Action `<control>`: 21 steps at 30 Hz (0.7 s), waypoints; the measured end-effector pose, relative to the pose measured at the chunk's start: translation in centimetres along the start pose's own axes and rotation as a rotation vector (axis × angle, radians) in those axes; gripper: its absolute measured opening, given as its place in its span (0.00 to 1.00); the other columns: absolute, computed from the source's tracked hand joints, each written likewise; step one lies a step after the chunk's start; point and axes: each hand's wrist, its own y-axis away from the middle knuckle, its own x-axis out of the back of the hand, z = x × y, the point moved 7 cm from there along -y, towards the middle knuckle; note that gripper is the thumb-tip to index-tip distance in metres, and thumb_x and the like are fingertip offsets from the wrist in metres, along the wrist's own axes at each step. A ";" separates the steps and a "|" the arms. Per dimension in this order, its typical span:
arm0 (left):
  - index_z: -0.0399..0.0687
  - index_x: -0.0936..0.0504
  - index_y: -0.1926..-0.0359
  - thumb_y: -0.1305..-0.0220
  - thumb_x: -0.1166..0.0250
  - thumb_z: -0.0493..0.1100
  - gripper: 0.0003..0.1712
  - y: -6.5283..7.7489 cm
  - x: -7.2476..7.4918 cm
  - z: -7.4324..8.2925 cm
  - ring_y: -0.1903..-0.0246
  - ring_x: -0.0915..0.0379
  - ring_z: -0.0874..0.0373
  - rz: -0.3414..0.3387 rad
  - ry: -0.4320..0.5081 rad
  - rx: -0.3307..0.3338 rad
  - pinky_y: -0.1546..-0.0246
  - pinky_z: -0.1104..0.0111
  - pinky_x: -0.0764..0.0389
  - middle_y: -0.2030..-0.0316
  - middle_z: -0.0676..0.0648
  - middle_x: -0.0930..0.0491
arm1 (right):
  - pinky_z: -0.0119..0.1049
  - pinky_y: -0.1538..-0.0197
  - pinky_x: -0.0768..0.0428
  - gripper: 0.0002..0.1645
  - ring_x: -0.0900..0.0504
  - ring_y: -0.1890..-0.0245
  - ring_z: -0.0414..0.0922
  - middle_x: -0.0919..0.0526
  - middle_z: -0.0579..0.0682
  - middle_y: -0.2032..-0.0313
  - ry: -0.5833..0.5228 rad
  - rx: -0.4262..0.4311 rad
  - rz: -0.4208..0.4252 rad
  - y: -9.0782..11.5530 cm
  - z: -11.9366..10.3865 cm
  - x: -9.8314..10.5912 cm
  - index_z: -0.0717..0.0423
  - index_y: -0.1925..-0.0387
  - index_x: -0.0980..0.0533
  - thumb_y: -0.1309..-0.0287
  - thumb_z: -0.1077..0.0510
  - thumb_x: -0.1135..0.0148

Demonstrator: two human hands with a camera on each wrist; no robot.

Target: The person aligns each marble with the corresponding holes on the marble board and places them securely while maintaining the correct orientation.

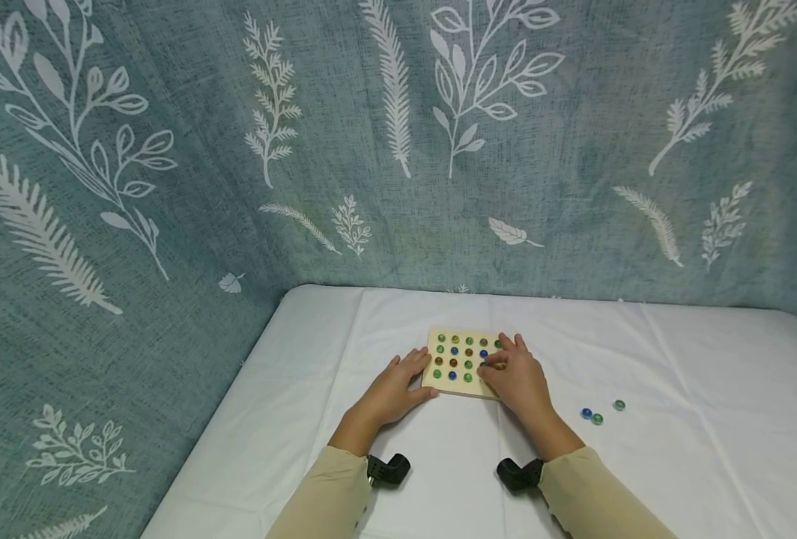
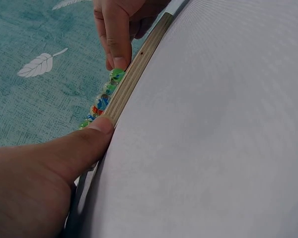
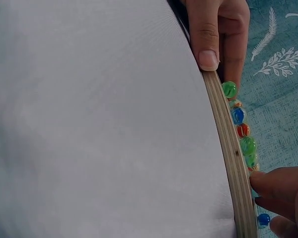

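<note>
Glass marbles stand in rows on a light wooden board [image 1: 431,380], among them a green marble [image 1: 437,373] and a blue marble [image 1: 452,376] at the front. My left hand [image 1: 393,389] holds the board's left side, fingers along that edge and thumb [image 2: 102,124] against the front corner. Over the board's right part is my right hand [image 1: 521,380], thumb and forefinger close together round a marble [image 1: 483,365] that they mostly hide. In the left wrist view, its fingertip is right at a green marble [image 2: 116,76]. Its fingers cover several spots behind them.
Loose on the white tablecloth [image 1: 439,479], right of my right hand, lie a blue marble [image 1: 586,413] and a green marble [image 1: 597,419] side by side, with another green marble [image 1: 619,405] a little farther off. A leaf-patterned blue-green curtain [image 1: 398,150] hangs behind the table.
</note>
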 end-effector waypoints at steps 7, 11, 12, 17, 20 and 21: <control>0.54 0.40 0.25 0.36 0.36 0.59 0.43 0.0 0.0 0.0 0.24 0.54 0.58 0.001 0.006 0.005 0.22 0.57 0.53 0.24 0.56 0.46 | 0.67 0.26 0.50 0.16 0.55 0.23 0.59 0.41 0.60 0.26 -0.002 0.002 -0.004 0.0 0.0 0.0 0.63 0.57 0.15 0.43 0.55 0.31; 0.55 0.40 0.25 0.36 0.35 0.59 0.43 0.0 0.0 -0.1 0.24 0.54 0.58 0.002 0.018 0.006 0.22 0.57 0.54 0.24 0.56 0.46 | 0.66 0.26 0.49 0.16 0.55 0.23 0.59 0.41 0.59 0.26 0.004 -0.003 -0.005 -0.1 0.0 -0.1 0.63 0.57 0.15 0.43 0.55 0.31; 0.55 0.40 0.25 0.36 0.35 0.59 0.43 0.0 0.0 -0.1 0.24 0.54 0.58 0.002 0.020 0.006 0.22 0.57 0.53 0.24 0.56 0.46 | 0.66 0.26 0.49 0.16 0.55 0.23 0.59 0.41 0.59 0.26 0.004 -0.004 -0.005 -0.1 0.0 0.0 0.63 0.57 0.15 0.43 0.55 0.31; 0.55 0.40 0.25 0.36 0.36 0.60 0.43 0.0 -0.1 0.0 0.24 0.54 0.58 -0.004 0.002 0.001 0.22 0.58 0.53 0.24 0.56 0.46 | 0.64 0.26 0.48 0.17 0.55 0.23 0.59 0.40 0.59 0.27 -0.005 -0.003 0.003 0.1 -0.1 0.6 0.63 0.56 0.15 0.44 0.55 0.30; 0.54 0.40 0.25 0.36 0.36 0.59 0.43 0.1 0.0 0.0 0.24 0.54 0.58 -0.002 0.003 0.000 0.22 0.58 0.53 0.24 0.55 0.46 | 0.64 0.26 0.48 0.19 0.54 0.23 0.59 0.41 0.59 0.26 -0.009 0.001 0.006 0.1 0.0 1.6 0.65 0.54 0.16 0.43 0.55 0.31; 0.54 0.41 0.25 0.36 0.36 0.59 0.43 0.1 0.1 0.0 0.24 0.54 0.58 -0.001 0.004 0.001 0.22 0.58 0.53 0.24 0.55 0.46 | 0.64 0.26 0.48 0.20 0.55 0.23 0.59 0.41 0.59 0.26 -0.011 0.001 0.005 0.2 0.1 2.0 0.65 0.53 0.17 0.43 0.54 0.31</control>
